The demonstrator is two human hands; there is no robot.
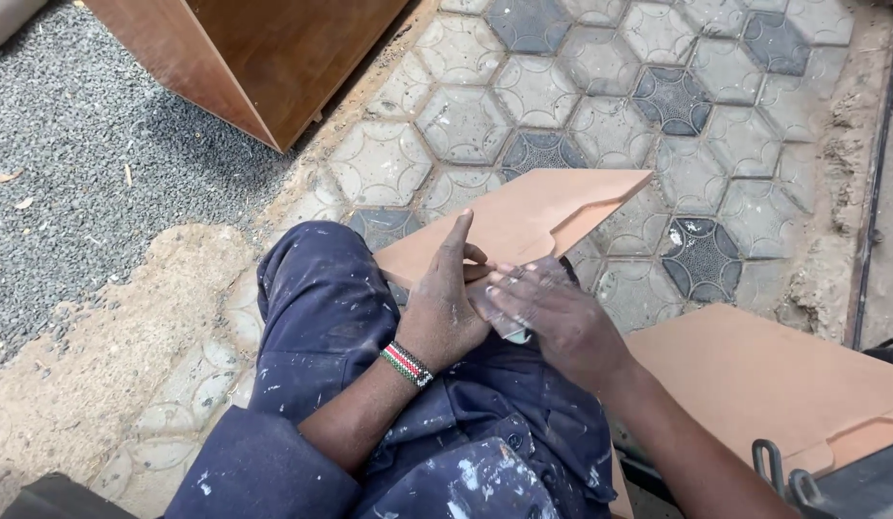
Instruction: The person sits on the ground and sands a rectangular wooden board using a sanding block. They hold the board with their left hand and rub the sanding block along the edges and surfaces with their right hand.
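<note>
Centre frame: thin tan board (523,216) resting across a knee in paint-flecked blue overalls (326,308), long axis running from lower left up to upper right, far corner jutting out over the hexagonal paving (600,86). Notched step cut into the lower right edge.

Left hand (444,312), beaded wristband (406,364) at the wrist, laid flat on the near end of the board, index finger stretched out along the surface toward upper right, thumb curled at the edge; pressing down rather than gripping around anything.

Right hand (552,317) just beside the left, touching the board's near edge, fingers bent and closed around a small pale scrap (512,332), possibly sandpaper, though too hidden under the fingers to be sure. Board lying up and away from both hands; right hand nearer the notched edge, left nearer the flat face.

Lower right: second tan board (754,375) lying flat, well apart from the first, with a dark metal tool (782,471) at its near corner. Upper left: brown wooden cabinet (264,58) standing at the edge of gravel (72,163). Sawdust drift at left below the gravel.
</note>
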